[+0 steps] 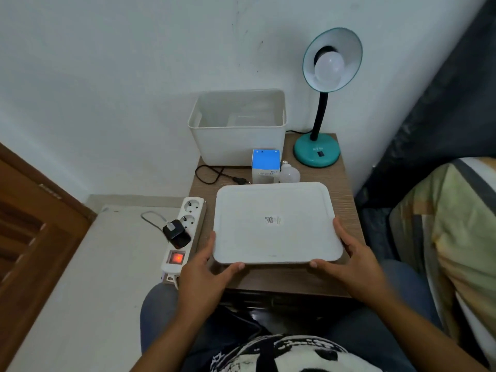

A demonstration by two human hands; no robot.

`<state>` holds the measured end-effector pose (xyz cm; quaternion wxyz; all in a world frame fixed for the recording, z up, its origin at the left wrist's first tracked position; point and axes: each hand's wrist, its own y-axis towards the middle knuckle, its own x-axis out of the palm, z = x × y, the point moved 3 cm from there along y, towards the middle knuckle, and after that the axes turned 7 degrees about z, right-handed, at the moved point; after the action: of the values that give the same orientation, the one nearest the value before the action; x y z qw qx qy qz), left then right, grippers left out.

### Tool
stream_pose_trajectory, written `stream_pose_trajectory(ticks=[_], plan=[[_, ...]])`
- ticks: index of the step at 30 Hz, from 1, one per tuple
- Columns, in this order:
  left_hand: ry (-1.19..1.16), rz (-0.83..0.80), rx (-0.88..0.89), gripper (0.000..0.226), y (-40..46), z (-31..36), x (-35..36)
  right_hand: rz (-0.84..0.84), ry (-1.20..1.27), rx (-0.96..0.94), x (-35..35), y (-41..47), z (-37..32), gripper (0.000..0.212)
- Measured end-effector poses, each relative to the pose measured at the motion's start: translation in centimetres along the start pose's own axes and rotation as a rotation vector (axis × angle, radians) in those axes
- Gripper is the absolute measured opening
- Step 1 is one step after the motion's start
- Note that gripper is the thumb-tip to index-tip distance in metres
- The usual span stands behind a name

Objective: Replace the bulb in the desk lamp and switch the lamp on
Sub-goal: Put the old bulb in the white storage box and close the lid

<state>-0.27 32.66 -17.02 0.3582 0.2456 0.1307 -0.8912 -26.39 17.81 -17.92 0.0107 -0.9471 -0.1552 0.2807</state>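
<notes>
Both the left hand point(204, 272) and right hand point(351, 260) grip the white lid point(276, 224) low over the surface point(349, 189), so the swap seems unstarted: next, release it and unscrew the bulb point(329, 67) seated in the desk lamp point(319, 124), the spare bulb point(289, 173) lying beside the box point(265, 166).

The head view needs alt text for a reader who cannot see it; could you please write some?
Both hands, left hand and right hand, grip a flat white lid on a small wooden table. Behind it stand an open white bin, a bulb box, a loose bulb and a teal desk lamp, unlit.
</notes>
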Motion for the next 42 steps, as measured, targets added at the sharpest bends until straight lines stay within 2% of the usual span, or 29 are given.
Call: stream_pose_trajectory(ticks=[4,13,20,30,34,38,42], plan=[[0.068,-0.072,-0.032,0.095,-0.6,-1.1,0.5,-0.008,-0.076,0.01,0.4,-0.7,1.3,0.113],[0.205,-0.1,-0.006,0.092,-0.3,-3.0,1.4,-0.003,-0.232,0.013,1.9,-1.6,2.7,0.109],[0.419,-0.133,0.099,0.089,-0.1,-3.6,2.1,-0.045,-0.373,-0.033,2.7,-1.4,3.2,0.105],[0.549,-0.156,0.194,0.086,0.3,-3.8,2.2,-0.059,-0.425,-0.047,2.6,-1.3,3.7,0.103],[0.57,-0.179,0.174,0.09,0.8,-3.6,2.2,-0.066,-0.386,-0.03,2.6,-1.2,3.7,0.105],[0.534,-0.155,0.167,0.084,1.5,-2.3,1.9,0.023,-0.303,-0.052,2.4,-1.2,3.4,0.092],[0.51,-0.142,0.221,0.072,4.0,-0.2,1.4,0.089,-0.327,-0.082,2.1,0.3,2.9,0.076]])
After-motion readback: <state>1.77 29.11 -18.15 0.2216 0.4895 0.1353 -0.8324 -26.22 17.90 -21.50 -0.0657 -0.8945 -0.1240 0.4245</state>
